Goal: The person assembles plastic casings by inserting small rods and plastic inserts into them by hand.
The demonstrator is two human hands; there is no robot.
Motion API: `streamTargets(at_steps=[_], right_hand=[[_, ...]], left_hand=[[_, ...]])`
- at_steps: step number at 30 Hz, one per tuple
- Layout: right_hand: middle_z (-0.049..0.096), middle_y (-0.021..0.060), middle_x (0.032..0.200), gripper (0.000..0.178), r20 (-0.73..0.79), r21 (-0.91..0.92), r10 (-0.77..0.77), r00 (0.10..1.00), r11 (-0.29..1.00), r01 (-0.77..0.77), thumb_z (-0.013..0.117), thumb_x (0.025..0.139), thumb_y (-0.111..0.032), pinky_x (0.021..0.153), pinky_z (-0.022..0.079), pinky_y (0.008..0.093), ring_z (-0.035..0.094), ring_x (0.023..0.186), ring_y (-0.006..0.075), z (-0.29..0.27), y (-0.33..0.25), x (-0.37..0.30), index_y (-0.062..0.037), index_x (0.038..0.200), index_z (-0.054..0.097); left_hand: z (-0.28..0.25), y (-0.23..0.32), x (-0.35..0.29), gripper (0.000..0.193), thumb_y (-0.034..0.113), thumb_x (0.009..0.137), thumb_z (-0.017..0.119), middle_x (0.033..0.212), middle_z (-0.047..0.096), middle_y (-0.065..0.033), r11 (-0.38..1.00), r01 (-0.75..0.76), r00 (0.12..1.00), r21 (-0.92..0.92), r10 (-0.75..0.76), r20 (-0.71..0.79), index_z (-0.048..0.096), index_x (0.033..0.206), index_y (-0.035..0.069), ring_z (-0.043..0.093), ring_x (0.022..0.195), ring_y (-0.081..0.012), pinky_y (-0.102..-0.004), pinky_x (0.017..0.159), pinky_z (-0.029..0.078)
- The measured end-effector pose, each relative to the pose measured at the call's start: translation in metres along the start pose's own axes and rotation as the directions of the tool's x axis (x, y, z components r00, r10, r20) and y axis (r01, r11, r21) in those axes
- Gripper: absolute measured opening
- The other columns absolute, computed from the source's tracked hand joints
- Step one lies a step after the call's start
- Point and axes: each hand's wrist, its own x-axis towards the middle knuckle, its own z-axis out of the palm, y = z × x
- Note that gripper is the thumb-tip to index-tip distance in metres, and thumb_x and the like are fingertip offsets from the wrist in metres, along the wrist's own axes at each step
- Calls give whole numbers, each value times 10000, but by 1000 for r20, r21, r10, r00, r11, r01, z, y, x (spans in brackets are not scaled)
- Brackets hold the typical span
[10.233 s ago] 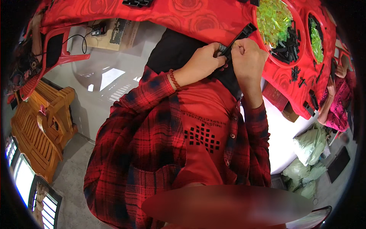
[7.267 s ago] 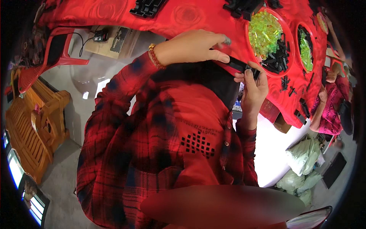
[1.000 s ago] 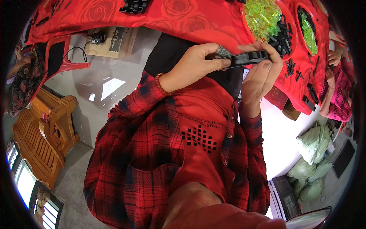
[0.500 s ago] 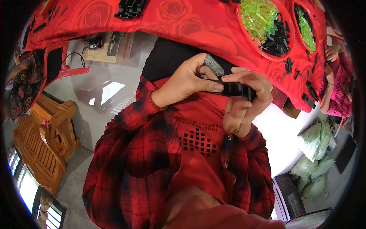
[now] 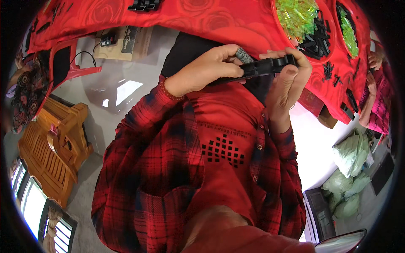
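Note:
My left hand is closed on the near-left end of a long black plastic part, its thumb pressed along the side. One finger of that hand wears a grey speckled wrap. At the part's right end is my right hand, fingers curled behind the part and thumb in front. The part has a notched, bumpy outline and is held in the air above my lap, in front of the table edge. Its underside and the exact finger contacts behind it are hidden.
On the red rose-patterned tablecloth stand two red bowls, one with yellow-green clear pieces and black pieces. Loose black parts lie nearby. Another person's arm is at right. A red chair and wooden bench stand left.
The black part has been raised and turned, now showing a long narrow side. My right hand has moved up and its fingers have straightened somewhat; my left hand has shifted slightly.

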Motion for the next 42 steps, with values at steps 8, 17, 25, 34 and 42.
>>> streamTargets(at_steps=[8, 17, 25, 34, 42], right_hand=[[556, 182, 1104, 523, -36, 177, 137, 990, 976, -129, 422, 1058, -434, 908, 508, 379, 665, 962, 278, 2, 10, 3, 34, 1288, 376], [572, 166, 1113, 425, -85, 232, 185, 979, 959, -161, 388, 1083, -351, 864, 524, 361, 675, 925, 264, 1, 21, 12, 28, 1274, 414], [572, 166, 1124, 424, -72, 196, 283, 956, 944, -264, 366, 1088, -347, 837, 516, 333, 680, 936, 281, -4, 27, 15, 31, 1269, 434], [573, 178, 1135, 416, -98, 294, 270, 958, 927, -231, 366, 1089, -327, 837, 503, 321, 680, 964, 309, -3, 37, 21, 40, 1273, 431], [545, 226, 1213, 370, -230, 389, 177, 957, 918, -76, 398, 1081, -253, 984, 470, 441, 626, 1094, 363, -4, 29, 28, 65, 1268, 414]], left_hand=[[-8, -3, 0, 441, -10, 807, 540, 1074, 675, -124, 1000, 6, 998, 11, -7, 62, 559, 1246, -40, 655, 992, -178, -294, 916, 490], [-22, 12, 5, 597, 454, 1046, 414, 1135, 675, -207, 955, 180, 981, -236, -158, 110, 576, 1242, -86, 671, 1026, -270, -325, 933, 502], [-22, 12, 5, 601, 459, 1050, 409, 1130, 664, -223, 950, 193, 977, -245, -164, 137, 574, 1219, -93, 676, 1013, -293, -331, 898, 532], [-23, 24, -1, 462, 312, 1045, 461, 1156, 658, -203, 985, 87, 996, -146, -81, 47, 535, 1281, -77, 679, 1037, -320, -365, 791, 591], [-36, 23, 3, 385, 106, 968, 602, 1128, 667, -160, 985, -117, 988, -124, 102, -120, 501, 1312, -33, 687, 1005, -246, -339, 802, 610]])
